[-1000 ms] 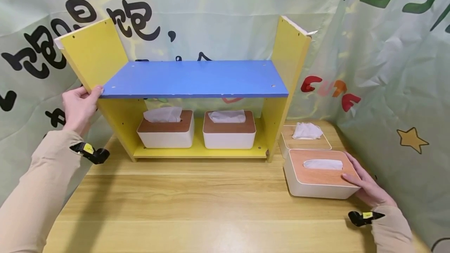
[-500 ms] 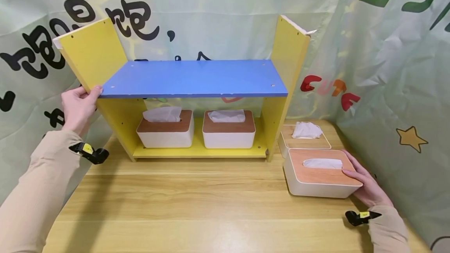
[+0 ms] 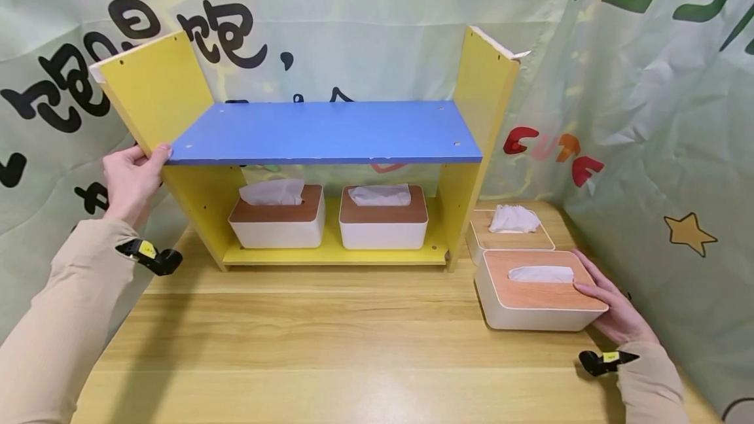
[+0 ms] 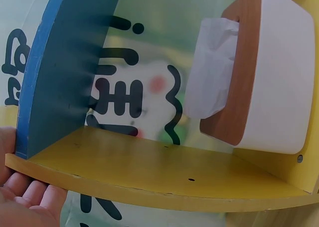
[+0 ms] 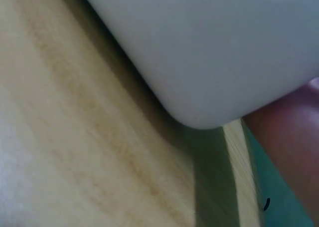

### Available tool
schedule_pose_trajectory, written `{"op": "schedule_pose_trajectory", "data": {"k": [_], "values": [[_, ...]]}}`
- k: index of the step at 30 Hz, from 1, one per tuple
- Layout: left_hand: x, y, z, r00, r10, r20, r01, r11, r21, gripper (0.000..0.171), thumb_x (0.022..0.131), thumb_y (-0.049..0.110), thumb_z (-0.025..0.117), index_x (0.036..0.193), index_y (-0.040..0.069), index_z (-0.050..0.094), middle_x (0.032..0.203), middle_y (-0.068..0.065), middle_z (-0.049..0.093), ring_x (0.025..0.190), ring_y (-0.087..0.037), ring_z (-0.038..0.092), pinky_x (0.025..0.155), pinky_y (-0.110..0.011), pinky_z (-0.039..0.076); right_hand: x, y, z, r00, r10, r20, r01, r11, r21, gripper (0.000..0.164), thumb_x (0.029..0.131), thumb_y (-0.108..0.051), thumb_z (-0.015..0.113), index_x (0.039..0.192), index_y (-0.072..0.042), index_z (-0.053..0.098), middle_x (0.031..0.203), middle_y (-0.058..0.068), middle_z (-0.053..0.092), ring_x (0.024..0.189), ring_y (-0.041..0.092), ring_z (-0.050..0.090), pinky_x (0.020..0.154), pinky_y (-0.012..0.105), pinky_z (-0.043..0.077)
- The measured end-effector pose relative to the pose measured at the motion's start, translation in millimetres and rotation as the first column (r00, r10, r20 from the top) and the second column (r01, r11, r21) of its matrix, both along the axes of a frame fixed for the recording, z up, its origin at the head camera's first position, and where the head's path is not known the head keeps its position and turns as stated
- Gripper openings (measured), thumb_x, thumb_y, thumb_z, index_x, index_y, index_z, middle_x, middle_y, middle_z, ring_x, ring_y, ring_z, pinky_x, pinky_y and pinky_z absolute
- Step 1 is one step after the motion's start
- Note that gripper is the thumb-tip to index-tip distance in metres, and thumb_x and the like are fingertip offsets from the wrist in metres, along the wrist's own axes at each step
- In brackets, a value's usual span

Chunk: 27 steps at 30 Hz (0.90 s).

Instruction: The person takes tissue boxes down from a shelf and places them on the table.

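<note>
At the left of the head view my left hand (image 3: 132, 178) grips the side panel of a yellow and blue shelf unit (image 3: 330, 133). Its thumb lies at the blue board's front corner; the left wrist view shows curled fingers (image 4: 35, 192) against the panel's outer face. My right hand (image 3: 618, 309) holds the right end of a white tissue box (image 3: 542, 319) with a wood-look lid, thumb over the lid's edge. This box stands on the table, its rounded corner filling much of the right wrist view. Two similar tissue boxes, left (image 3: 281, 234) and right (image 3: 384, 235), occupy the lower shelf.
Behind the held box, another tissue box (image 3: 483, 237) with a lighter lid stands close to the unit's right side. The wooden table (image 3: 330, 345) extends in front of the unit. Printed cloth (image 3: 365, 51) hangs behind and along both sides.
Over the last second my right hand has shifted slightly left and up along the box's end, its thumb moving a little on the lid. The left hand and shelf unit look unchanged.
</note>
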<state>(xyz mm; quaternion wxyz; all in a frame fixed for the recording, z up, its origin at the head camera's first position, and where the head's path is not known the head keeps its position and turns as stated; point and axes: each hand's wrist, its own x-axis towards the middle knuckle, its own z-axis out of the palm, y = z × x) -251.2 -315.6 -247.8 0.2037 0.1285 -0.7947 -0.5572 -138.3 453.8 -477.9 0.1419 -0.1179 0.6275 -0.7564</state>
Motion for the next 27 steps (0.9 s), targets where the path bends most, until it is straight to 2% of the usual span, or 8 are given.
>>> {"op": "schedule_pose_trajectory", "data": {"k": [7, 11, 15, 18, 22, 27], "values": [[-0.1, -0.9, -0.7, 1.000, 0.002, -0.003, -0.002, 1.000, 0.015, 0.039, 0.095, 0.033, 0.066, 0.128, 0.013, 0.064, 0.061, 0.032, 0.061, 0.066, 0.011, 0.058, 0.060, -0.008, 0.046, -0.7, -0.1, -0.4, 1.000, 0.026, -0.008, -0.026, 0.999, -0.029, 0.067, 0.108, -0.013, 0.025, 0.158, -0.043, -0.008, 0.157, -0.023, 0.005, 0.116, -0.007, 0.044, 0.090, 0.022, 0.044], [-0.2, -0.2, -0.2, 1.000, 0.001, -0.003, -0.001, 1.000, 0.003, 0.043, 0.095, 0.033, 0.066, 0.131, 0.009, 0.062, 0.060, 0.033, 0.060, 0.066, 0.012, 0.058, 0.061, -0.007, 0.046, 0.3, -0.5, 0.4, 1.000, 0.028, -0.004, -0.029, 0.999, -0.030, 0.066, 0.108, -0.014, 0.025, 0.157, -0.045, -0.007, 0.155, -0.026, 0.008, 0.117, -0.007, 0.043, 0.090, 0.022, 0.043], [-0.2, 0.8, 0.5, 1.000, 0.005, 0.002, -0.005, 1.000, -0.010, 0.048, 0.095, 0.033, 0.065, 0.134, 0.006, 0.059, 0.060, 0.033, 0.059, 0.066, 0.012, 0.057, 0.060, -0.007, 0.044, 1.2, -0.6, 1.4, 1.000, 0.027, -0.011, -0.028, 0.999, -0.029, 0.066, 0.108, -0.013, 0.024, 0.158, -0.044, -0.007, 0.149, -0.031, 0.022, 0.117, -0.009, 0.044, 0.090, 0.022, 0.043], [-0.1, 0.8, 0.7, 1.000, 0.006, -0.003, -0.006, 1.000, 0.001, 0.037, 0.095, 0.032, 0.066, 0.127, 0.014, 0.065, 0.060, 0.033, 0.060, 0.066, 0.011, 0.058, 0.059, -0.008, 0.044, 1.0, -1.0, 1.6, 1.000, 0.023, -0.015, -0.023, 0.999, -0.034, 0.067, 0.108, -0.012, 0.025, 0.158, -0.043, -0.006, 0.145, -0.032, 0.030, 0.117, -0.010, 0.046, 0.090, 0.022, 0.043], [0.2, 0.2, 0.1, 1.000, 0.009, -0.012, -0.009, 1.000, 0.014, 0.013, 0.094, 0.032, 0.067, 0.106, 0.027, 0.067, 0.059, 0.032, 0.060, 0.065, 0.011, 0.058, 0.059, -0.008, 0.044, 0.2, -1.3, 1.6, 1.000, 0.020, -0.001, -0.020, 0.999, -0.035, 0.067, 0.108, -0.013, 0.026, 0.158, -0.045, -0.006, 0.146, -0.032, 0.027, 0.116, -0.009, 0.045, 0.090, 0.021, 0.043], [0.1, -0.7, -1.0, 1.000, 0.004, -0.027, -0.004, 1.000, 0.021, 0.002, 0.094, 0.032, 0.067, 0.096, 0.033, 0.066, 0.059, 0.031, 0.060, 0.064, 0.011, 0.058, 0.058, -0.008, 0.044, 0.3, -1.8, 2.5, 1.000, 0.017, 0.006, -0.017, 0.999, -0.029, 0.067, 0.109, -0.014, 0.026, 0.158, -0.044, -0.007, 0.149, -0.031, 0.021, 0.116, -0.009, 0.045, 0.090, 0.022, 0.044]]}}
